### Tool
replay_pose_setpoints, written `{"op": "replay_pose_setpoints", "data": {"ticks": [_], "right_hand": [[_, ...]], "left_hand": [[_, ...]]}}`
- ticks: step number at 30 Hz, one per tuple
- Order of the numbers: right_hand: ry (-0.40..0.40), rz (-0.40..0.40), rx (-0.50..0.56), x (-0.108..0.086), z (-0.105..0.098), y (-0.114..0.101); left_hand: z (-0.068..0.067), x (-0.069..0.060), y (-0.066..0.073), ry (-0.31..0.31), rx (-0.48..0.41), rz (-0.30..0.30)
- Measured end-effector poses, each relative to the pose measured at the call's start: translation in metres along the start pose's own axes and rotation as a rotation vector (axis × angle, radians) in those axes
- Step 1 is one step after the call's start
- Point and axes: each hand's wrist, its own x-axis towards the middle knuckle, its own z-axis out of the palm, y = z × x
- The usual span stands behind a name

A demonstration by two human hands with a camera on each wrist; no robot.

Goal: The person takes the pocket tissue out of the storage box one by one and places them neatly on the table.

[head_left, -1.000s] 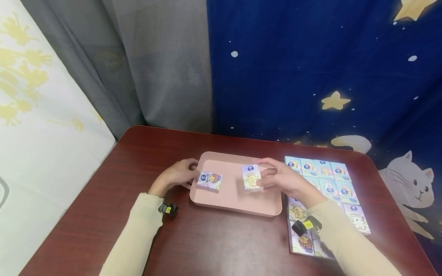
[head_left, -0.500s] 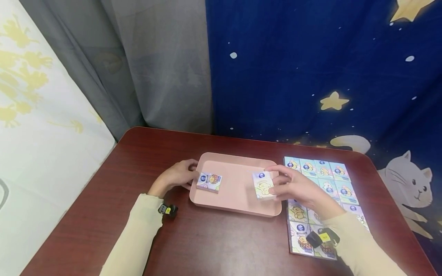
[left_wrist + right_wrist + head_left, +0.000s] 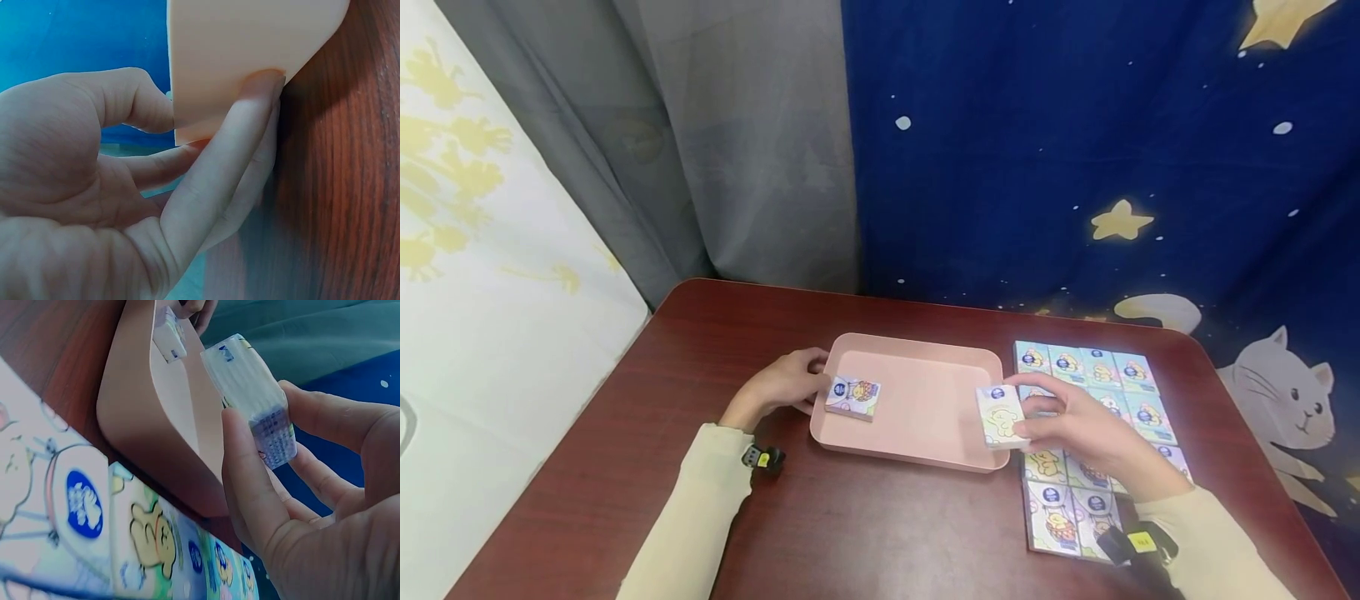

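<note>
My right hand (image 3: 1086,421) pinches a small printed tissue pack (image 3: 999,417) between thumb and fingers. The pack is held up over the right end of a pink tray (image 3: 925,408), and its wrapped side (image 3: 253,387) shows in the right wrist view. At the tray's left end my left hand (image 3: 786,383) grips the wall, its thumb by the rim and its fingers against the outer side (image 3: 250,56). Another tissue pack (image 3: 853,397) lies flat inside the tray at the left, close to the left hand.
Right of the tray, several tissue packs (image 3: 1054,517) lie side by side in rows on the dark red table (image 3: 880,533); my right arm covers some. A grey curtain (image 3: 767,150) and a blue star-patterned curtain (image 3: 1000,167) hang behind the table.
My right hand has moved right and slightly nearer with its tissue pack, from above the tray's middle to its right end. The left hand stays on the tray.
</note>
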Motion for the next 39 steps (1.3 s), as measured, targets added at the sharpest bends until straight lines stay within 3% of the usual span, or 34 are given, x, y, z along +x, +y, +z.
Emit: {"op": "replay_pose_setpoints", "data": {"ticks": [15, 22, 39], "right_hand": [[0.034, 0.061, -0.013, -0.031, -0.026, 0.019], [0.09, 0.142, -0.01, -0.046, -0.036, 0.028], [0.049, 0.154, 0.023, -0.082, -0.063, 0.058]], "left_hand": [[0.0, 0.0, 0.0, -0.013, -0.025, -0.014], [0.0, 0.002, -0.001, -0.011, -0.019, -0.02], [-0.001, 0.002, -0.001, -0.011, -0.011, -0.024]]}}
